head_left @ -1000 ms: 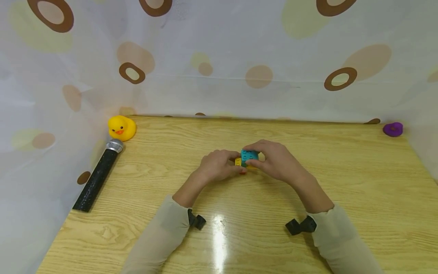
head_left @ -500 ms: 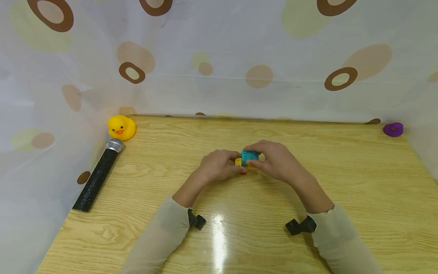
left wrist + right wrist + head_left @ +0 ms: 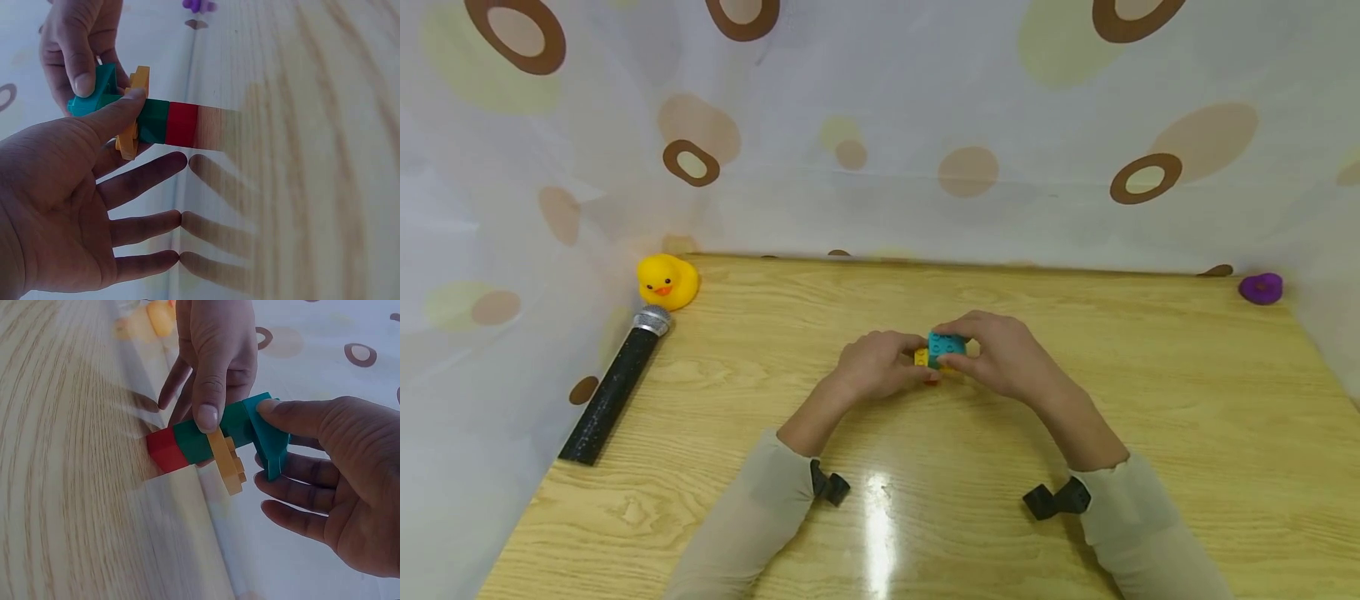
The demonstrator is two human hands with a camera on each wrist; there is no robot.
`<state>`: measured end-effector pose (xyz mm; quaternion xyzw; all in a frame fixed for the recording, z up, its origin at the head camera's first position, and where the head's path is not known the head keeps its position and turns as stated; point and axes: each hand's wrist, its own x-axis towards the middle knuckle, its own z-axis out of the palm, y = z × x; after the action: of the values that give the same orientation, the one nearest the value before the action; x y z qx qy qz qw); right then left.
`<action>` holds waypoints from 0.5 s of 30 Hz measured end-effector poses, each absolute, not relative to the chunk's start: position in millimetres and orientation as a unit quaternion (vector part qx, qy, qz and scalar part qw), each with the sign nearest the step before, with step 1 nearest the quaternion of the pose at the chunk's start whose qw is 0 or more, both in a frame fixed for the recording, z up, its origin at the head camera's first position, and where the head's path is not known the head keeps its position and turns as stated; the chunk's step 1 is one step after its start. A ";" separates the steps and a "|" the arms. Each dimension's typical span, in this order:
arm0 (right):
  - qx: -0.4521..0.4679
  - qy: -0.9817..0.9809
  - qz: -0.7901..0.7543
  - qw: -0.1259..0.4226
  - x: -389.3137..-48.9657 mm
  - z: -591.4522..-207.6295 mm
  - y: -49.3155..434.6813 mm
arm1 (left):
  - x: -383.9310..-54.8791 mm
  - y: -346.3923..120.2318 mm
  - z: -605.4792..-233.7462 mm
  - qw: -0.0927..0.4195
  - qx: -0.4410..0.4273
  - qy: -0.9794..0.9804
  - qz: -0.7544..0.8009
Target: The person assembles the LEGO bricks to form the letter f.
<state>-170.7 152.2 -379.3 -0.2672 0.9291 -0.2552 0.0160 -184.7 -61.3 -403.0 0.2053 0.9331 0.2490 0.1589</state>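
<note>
A small tower of toy building bricks stands on the table between both hands. At its base is a red brick [image 3: 182, 125], with a green brick [image 3: 191, 440] above it. A flat yellow brick [image 3: 226, 464] sits across the tower, and more green shows above that. The top piece is a teal brick [image 3: 947, 345] with a sloped, overhanging side. My left hand [image 3: 877, 365] pinches the tower around the yellow brick with thumb and index finger, its other fingers spread. My right hand [image 3: 1006, 357] pinches the teal brick. Fingers hide part of the tower in each view.
A yellow rubber duck [image 3: 668, 282] sits in the back left corner. Just in front of it lies a black microphone [image 3: 617, 383] with a silver head. A small purple toy [image 3: 1261, 288] is at the back right. A patterned sheet [image 3: 895, 125] walls off the table's back and sides.
The head view has tilted up very slightly. Both hands keep the same hold on the bricks, with no clear movement.
</note>
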 end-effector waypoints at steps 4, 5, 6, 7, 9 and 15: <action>-0.263 0.929 -0.261 0.020 -170.8 -380.1 152.7 | -183.7 -60.9 -403.5 0.159 0.206 0.932 0.253; -0.262 0.929 -0.261 0.021 -170.9 -380.4 152.6 | -183.5 -60.9 -403.8 0.158 0.205 0.932 0.255; -0.260 0.929 -0.262 0.021 -171.1 -380.7 152.6 | -183.3 -61.0 -404.2 0.157 0.205 0.932 0.255; -0.259 0.929 -0.262 0.020 -171.3 -380.9 152.5 | -183.2 -61.1 -404.5 0.157 0.205 0.932 0.256; -0.256 0.930 -0.263 0.021 -171.8 -381.4 152.6 | -183.1 -61.2 -405.1 0.155 0.204 0.932 0.256; -0.251 0.927 -0.277 0.028 -173.2 -382.4 153.8 | -184.0 -60.8 -405.8 0.151 0.208 0.933 0.254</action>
<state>-173.2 153.8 -382.4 -0.2510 0.9270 -0.2773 0.0282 -184.0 -60.8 -405.8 0.2080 0.9325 0.2536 0.1510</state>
